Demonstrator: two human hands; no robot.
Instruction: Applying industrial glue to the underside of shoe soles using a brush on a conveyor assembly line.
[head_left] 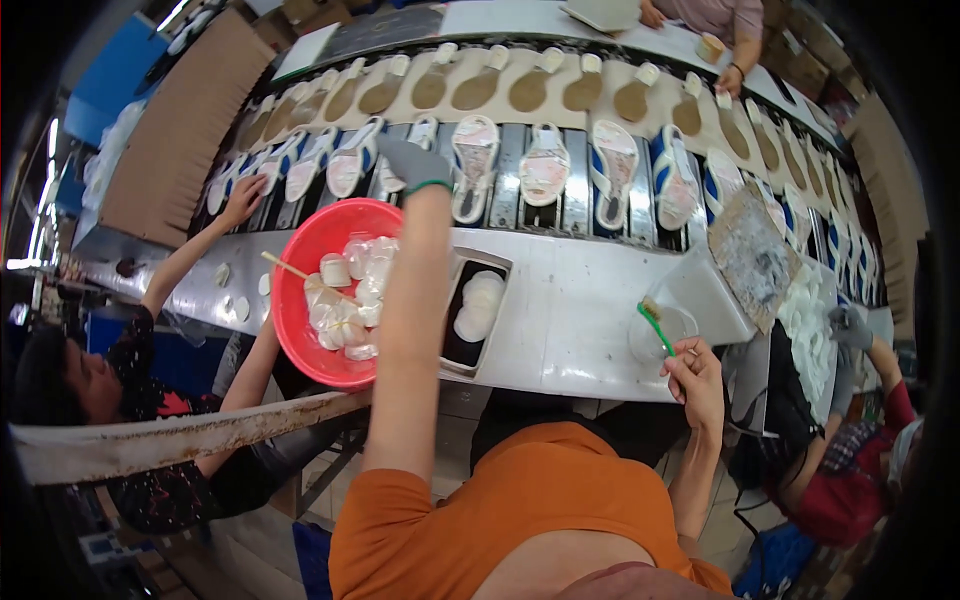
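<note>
My left hand, in a grey glove, reaches across the basin to the row of sandals. Motion smears its fingers, and it partly covers one white sandal. My right hand grips a small green-handled brush near the table's front edge. The brush's bristle end is up, over a clear round dish. Beside my left forearm stands a red basin holding bundled white discs. Loose white discs lie in a dark-bottomed tray right of that forearm.
Blue-and-white sandals line the conveyor, with brown insoles on the belt behind. A stained board leans over a white bin at right. Co-workers' hands are at the left, far side and right.
</note>
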